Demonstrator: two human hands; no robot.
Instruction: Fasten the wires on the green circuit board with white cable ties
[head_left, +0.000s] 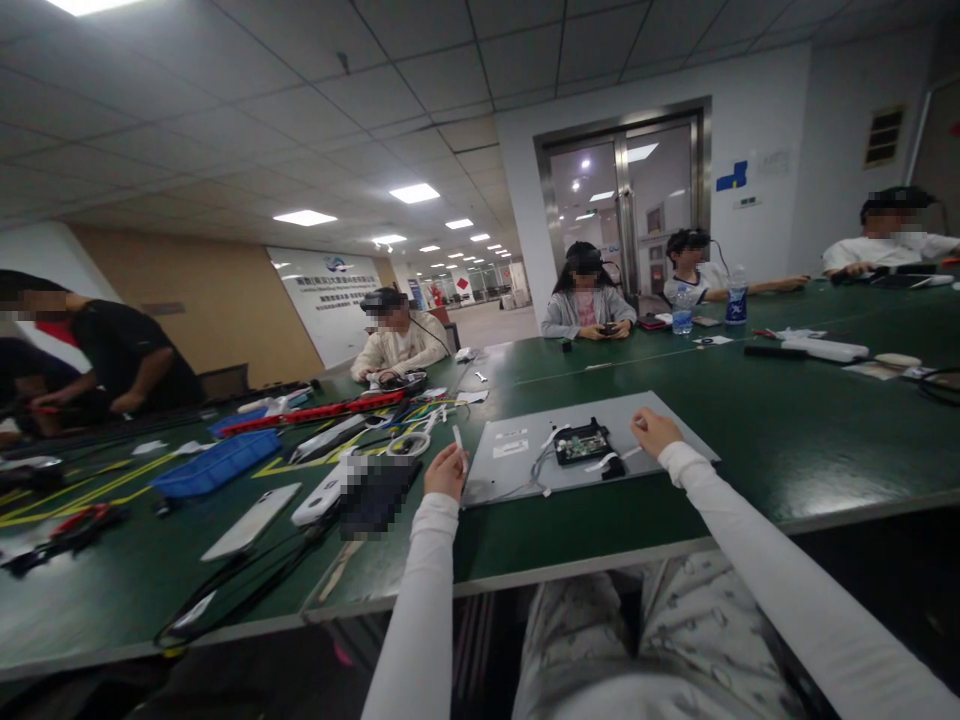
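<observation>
A flat grey panel lies on the green table in front of me. On it sits a green circuit board in a black frame, with thin cables running to its left and white tape-like pieces beside it. My left hand, at the panel's left edge, is closed on a narrow white strip that points upward. Over the panel's right part, my right hand has its fingers pinched together. What they hold, if anything, is too small to make out.
To the left lie a white phone, a white power bank-like device, black cables and a blue tray. Two bottles stand at the far right. Several people sit or stand around the table. The table's near edge runs before my lap.
</observation>
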